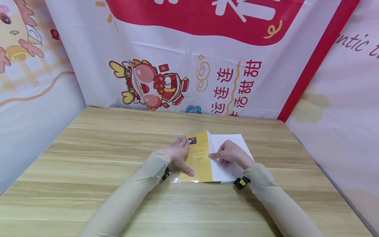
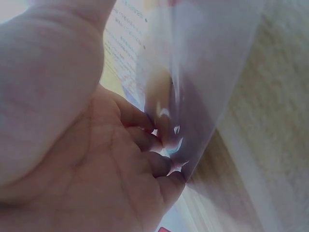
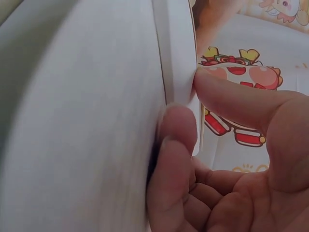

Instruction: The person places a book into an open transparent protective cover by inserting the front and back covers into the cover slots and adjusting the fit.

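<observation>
A book with a yellow printed cover (image 1: 199,168) lies open on the wooden table, its white page side (image 1: 219,171) to the right. Clear plastic film (image 2: 203,92) sticks out past the cover's left edge. My left hand (image 1: 178,154) rests on the cover's left part with thumb spread; the left wrist view shows its fingertips bent against the film. My right hand (image 1: 232,154) is at the fold between yellow and white, its other fingers curled under. In the right wrist view its thumb and forefinger pinch the white inner edge of the cover (image 3: 178,43).
The wooden table (image 1: 88,184) extends around the book on every side. Behind it hangs a white and red printed cloth (image 1: 177,46) with a cartoon dragon (image 1: 154,84). Pale printed cloths hang at left and right. A dark camera strap (image 1: 242,182) sits on the right wrist.
</observation>
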### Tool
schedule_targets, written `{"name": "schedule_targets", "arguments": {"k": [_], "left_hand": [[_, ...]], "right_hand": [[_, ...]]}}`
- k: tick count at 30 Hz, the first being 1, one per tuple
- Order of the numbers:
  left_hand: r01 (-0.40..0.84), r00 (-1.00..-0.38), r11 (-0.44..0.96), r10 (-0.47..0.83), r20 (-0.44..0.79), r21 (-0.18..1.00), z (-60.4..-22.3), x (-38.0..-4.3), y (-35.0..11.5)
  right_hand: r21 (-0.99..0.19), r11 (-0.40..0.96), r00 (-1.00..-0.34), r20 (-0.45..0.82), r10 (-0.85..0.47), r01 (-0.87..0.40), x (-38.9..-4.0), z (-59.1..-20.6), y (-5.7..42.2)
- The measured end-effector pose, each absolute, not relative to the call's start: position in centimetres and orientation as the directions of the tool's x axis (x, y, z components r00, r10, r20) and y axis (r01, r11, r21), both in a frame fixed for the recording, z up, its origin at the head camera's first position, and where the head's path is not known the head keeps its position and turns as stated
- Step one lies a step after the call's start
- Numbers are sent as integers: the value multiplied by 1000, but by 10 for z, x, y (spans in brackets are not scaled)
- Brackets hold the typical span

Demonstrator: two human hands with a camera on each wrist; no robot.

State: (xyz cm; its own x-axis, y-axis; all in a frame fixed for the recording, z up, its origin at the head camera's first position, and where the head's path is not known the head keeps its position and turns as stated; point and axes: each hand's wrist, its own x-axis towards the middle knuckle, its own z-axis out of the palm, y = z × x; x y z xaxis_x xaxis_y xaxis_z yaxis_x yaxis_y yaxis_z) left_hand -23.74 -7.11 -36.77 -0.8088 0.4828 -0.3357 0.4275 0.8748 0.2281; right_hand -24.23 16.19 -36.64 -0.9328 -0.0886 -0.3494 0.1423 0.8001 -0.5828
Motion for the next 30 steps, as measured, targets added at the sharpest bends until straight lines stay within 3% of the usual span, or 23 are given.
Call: {"name": "schedule_targets", "arguments": {"k": [17, 30], "left_hand": [[416, -808, 875, 481, -341, 249, -368, -241, -67], [395, -811, 884, 463, -357, 250, -370, -242, -68]], "right_hand": [[-653, 746, -904, -387, -181, 130, -249, -363, 177], [-607, 785, -921, -364, -137, 123, -247, -368, 169]]}}
